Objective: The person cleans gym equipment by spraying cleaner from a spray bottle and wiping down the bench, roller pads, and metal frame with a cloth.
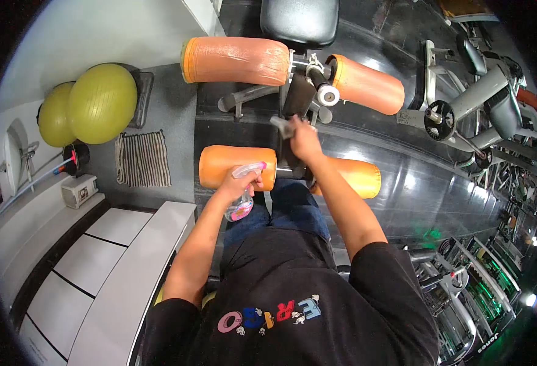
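Note:
My left hand [241, 182] is closed round a clear spray bottle [241, 209] with a pink-tipped trigger head, beside the lower left orange roller pad [216, 163]. Ahead of it, my right hand [305, 141] grips a pale, crumpled cloth [283, 127] over the dark central upright [299, 97] of an exercise machine. To the right of the post is the lower right orange pad [354, 177], partly behind my forearm. Farther off, an upper left pad [238, 61] and an upper right pad [369, 85] flank a round metal bar end [328, 96].
A black padded seat [299, 23] stands beyond the pads. Left are yellow-green exercise balls [103, 104], a striped mat [143, 160] and a white cabinet [128, 262]. Grey weight machines [494, 85] line the right side, with more equipment [457, 287] at lower right.

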`<action>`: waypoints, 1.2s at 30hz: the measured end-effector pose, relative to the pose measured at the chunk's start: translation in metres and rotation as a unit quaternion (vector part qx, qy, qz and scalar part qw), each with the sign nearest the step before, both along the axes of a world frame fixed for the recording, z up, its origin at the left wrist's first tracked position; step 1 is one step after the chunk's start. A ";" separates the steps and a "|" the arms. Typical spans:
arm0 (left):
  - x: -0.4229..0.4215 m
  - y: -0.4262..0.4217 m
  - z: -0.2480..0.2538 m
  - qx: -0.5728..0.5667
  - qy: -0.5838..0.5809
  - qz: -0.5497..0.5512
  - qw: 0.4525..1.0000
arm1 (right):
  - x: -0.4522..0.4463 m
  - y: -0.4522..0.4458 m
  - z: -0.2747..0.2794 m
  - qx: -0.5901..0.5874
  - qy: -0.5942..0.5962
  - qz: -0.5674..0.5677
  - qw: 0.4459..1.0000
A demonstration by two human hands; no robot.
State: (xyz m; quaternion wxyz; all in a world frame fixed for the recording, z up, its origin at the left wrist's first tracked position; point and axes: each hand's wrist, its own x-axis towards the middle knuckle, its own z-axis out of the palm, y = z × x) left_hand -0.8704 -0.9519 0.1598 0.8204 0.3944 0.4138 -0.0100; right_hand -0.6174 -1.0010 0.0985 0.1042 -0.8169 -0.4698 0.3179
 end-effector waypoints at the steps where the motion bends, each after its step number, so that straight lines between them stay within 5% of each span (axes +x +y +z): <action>1: -0.001 0.002 -0.001 -0.003 0.000 -0.013 1.000 | 0.009 0.004 0.000 0.088 -0.018 -0.023 0.996; 3: -0.002 0.003 -0.002 -0.004 -0.004 -0.012 1.000 | 0.030 0.006 0.006 0.160 -0.039 -0.113 0.980; 6: -0.001 0.001 -0.003 -0.003 -0.010 0.003 1.000 | 0.047 0.007 0.009 0.287 0.136 -0.341 0.885; 10: -0.002 0.002 -0.011 -0.024 -0.019 0.017 0.999 | 0.036 0.042 0.012 0.362 0.049 -0.339 0.867; 12: -0.001 0.006 -0.004 -0.028 -0.017 0.011 0.999 | 0.022 0.060 -0.004 0.345 -0.097 -0.132 0.924; 13: 0.003 0.008 -0.001 -0.033 -0.016 0.011 0.999 | 0.012 0.058 -0.009 0.289 -0.041 -0.163 0.942; 14: 0.002 0.008 0.000 -0.041 -0.015 0.007 0.999 | 0.007 0.051 -0.025 0.290 -0.111 -0.059 0.949; 16: -0.003 0.008 -0.007 -0.043 -0.026 -0.020 0.999 | -0.005 0.039 -0.037 0.123 -0.129 0.127 0.976; 20: -0.002 0.011 -0.005 -0.044 -0.031 -0.034 0.998 | 0.023 0.050 -0.077 -0.058 0.012 0.126 0.990; 21: -0.001 0.014 -0.003 -0.043 -0.020 -0.042 0.998 | 0.017 0.055 -0.013 -0.094 0.052 -0.022 0.994; 24: -0.004 0.009 -0.008 -0.033 -0.039 -0.019 0.999 | 0.039 0.011 -0.040 -0.023 0.199 -0.102 0.975; 26: -0.003 0.011 -0.006 -0.038 -0.041 -0.022 0.998 | 0.039 0.000 -0.001 -0.024 0.242 -0.302 0.922; 27: -0.002 0.012 -0.005 -0.042 -0.043 -0.021 0.998 | 0.036 -0.001 0.000 -0.025 0.241 -0.299 0.923; 29: -0.002 0.013 -0.004 -0.048 -0.043 -0.019 0.998 | 0.028 0.001 0.000 0.308 0.211 -0.461 0.805; 32: -0.003 0.013 -0.006 -0.063 -0.036 -0.022 0.997 | 0.021 0.046 0.022 0.355 -0.070 -0.165 0.917; 33: -0.003 0.012 -0.007 -0.067 -0.033 -0.018 0.997 | 0.021 0.067 0.022 0.369 -0.127 -0.103 0.915; 36: 0.000 0.010 -0.003 -0.056 -0.024 -0.004 0.998 | 0.021 0.076 0.016 0.335 -0.120 -0.089 0.931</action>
